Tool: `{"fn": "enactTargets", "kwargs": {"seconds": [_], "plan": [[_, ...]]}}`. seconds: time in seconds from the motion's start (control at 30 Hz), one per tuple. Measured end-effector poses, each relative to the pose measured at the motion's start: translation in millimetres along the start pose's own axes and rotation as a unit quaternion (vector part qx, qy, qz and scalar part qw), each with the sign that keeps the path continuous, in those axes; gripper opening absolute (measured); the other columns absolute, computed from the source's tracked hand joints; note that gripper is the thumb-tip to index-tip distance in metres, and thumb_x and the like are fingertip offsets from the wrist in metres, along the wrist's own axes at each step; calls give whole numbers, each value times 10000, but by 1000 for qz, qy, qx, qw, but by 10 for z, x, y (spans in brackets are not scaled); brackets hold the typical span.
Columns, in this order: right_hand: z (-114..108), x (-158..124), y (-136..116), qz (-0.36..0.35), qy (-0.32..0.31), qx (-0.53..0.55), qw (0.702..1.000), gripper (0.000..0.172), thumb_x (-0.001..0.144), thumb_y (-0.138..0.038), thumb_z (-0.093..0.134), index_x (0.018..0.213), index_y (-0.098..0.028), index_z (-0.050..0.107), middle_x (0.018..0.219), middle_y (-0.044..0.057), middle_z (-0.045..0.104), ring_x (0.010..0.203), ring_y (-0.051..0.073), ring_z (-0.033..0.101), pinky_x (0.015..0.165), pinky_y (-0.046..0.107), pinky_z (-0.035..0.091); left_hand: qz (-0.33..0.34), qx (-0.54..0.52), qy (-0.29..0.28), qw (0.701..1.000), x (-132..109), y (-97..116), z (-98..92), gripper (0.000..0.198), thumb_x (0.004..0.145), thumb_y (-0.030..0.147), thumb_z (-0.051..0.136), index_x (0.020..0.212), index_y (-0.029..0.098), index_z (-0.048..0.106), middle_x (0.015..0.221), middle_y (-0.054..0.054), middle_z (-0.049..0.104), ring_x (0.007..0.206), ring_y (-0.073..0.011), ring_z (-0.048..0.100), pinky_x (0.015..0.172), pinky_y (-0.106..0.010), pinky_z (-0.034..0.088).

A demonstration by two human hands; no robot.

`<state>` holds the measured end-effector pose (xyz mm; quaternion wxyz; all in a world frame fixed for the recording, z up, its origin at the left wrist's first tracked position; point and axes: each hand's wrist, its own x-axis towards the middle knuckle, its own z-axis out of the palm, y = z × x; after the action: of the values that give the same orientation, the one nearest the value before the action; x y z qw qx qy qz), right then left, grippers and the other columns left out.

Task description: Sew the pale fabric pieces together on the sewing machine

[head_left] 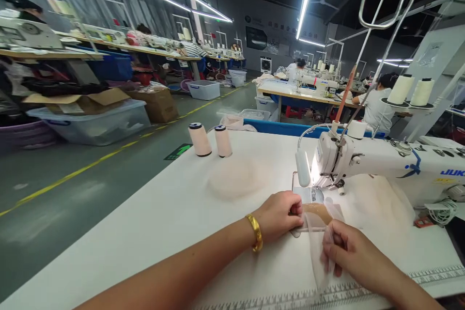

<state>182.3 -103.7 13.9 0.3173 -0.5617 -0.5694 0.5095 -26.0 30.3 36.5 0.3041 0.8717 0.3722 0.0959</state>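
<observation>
In the head view, a strip of sheer pale fabric [315, 242] runs between my two hands just in front of the sewing machine [348, 157]. My left hand [281, 213], with a gold bangle at the wrist, is closed in a pinch on the fabric's left side. Thumb and fingers of my right hand [350, 252] are closed on its right side, and a loose end hangs down toward the table edge. Beyond the hands are the machine's metal plate [305, 194] and its lit needle area. A tan patch [317, 210] shows near the fabric; I cannot tell what it is.
Two peach thread cones [199, 139] stand at the table's far left. Sheer pale fabric [378, 198] lies under the machine arm, and a pale, faint heap [236, 179] lies left of it. A ruler strip [348, 293] runs along the front edge. A co-worker [378, 106] sits behind.
</observation>
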Motion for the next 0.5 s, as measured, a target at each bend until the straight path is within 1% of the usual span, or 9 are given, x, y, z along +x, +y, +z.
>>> {"fn": "enactTargets", "kwargs": {"seconds": [0.07, 0.1, 0.17, 0.2, 0.23, 0.3, 0.33, 0.4, 0.5], "plan": [[-130, -23, -118, 6, -13, -72, 997, 120, 936, -186, 564, 829, -229, 531, 779, -12, 699, 660, 161, 629, 583, 240, 461, 17, 5, 5, 1000, 43, 21, 81, 83, 764, 262, 601, 723, 214, 546, 859, -22, 649, 823, -213, 619, 718, -303, 482], [-182, -21, -191, -8, -5, -138, 990, 131, 915, -159, 589, 811, -228, 548, 731, -26, 675, 663, 163, 624, 579, 232, 428, 26, 8, 7, 1000, 44, 17, 110, 79, 786, 263, 566, 728, 218, 534, 847, -25, 645, 823, -217, 613, 722, -311, 480], [-238, 37, -332, -71, 49, -263, 961, 166, 876, -185, 698, 791, -232, 563, 714, -37, 650, 662, 167, 602, 565, 230, 366, 43, 14, 24, 999, 31, -10, 145, 127, 839, 311, 516, 746, 225, 521, 812, -28, 638, 791, -224, 601, 704, -326, 473], [-242, 97, -388, -105, 48, -293, 949, 196, 868, -252, 760, 809, -237, 574, 731, -41, 649, 667, 168, 600, 567, 231, 360, 53, 19, 32, 998, 25, -30, 155, 177, 874, 353, 495, 750, 229, 518, 797, -28, 634, 768, -223, 595, 686, -326, 470], [-234, 174, -429, -130, 33, -307, 942, 214, 866, -301, 792, 836, -239, 589, 757, -40, 653, 678, 168, 608, 579, 232, 374, 61, 24, 34, 997, 22, -51, 162, 212, 897, 380, 476, 753, 231, 520, 784, -26, 633, 745, -221, 591, 672, -326, 471], [-195, 353, -457, -123, 26, -334, 934, 279, 861, -361, 819, 834, -224, 577, 740, -36, 631, 693, 180, 612, 604, 243, 394, 71, 29, 37, 996, 22, -87, 173, 217, 906, 417, 484, 799, 237, 544, 792, -21, 647, 720, -216, 595, 650, -320, 479], [-173, 438, -449, -113, 30, -343, 932, 276, 866, -348, 813, 836, -218, 571, 739, -31, 626, 715, 188, 617, 629, 251, 409, 70, 30, 43, 996, 22, -99, 179, 219, 907, 439, 497, 836, 241, 556, 803, -18, 657, 714, -215, 601, 645, -317, 488], [-140, 563, -404, -110, 33, -328, 938, 194, 927, -280, 732, 853, -210, 567, 797, -23, 643, 767, 186, 623, 700, 264, 434, 62, 46, 47, 996, 23, -112, 192, 253, 915, 491, 516, 869, 249, 570, 788, -8, 660, 697, -214, 612, 627, -307, 494], [-145, 615, -336, -107, 17, -284, 953, 150, 972, -200, 621, 844, -203, 543, 832, -29, 637, 802, 166, 611, 763, 271, 421, 54, 62, 63, 995, 23, -134, 203, 315, 905, 558, 543, 894, 250, 605, 779, 6, 669, 710, -207, 643, 619, -276, 517]]}}
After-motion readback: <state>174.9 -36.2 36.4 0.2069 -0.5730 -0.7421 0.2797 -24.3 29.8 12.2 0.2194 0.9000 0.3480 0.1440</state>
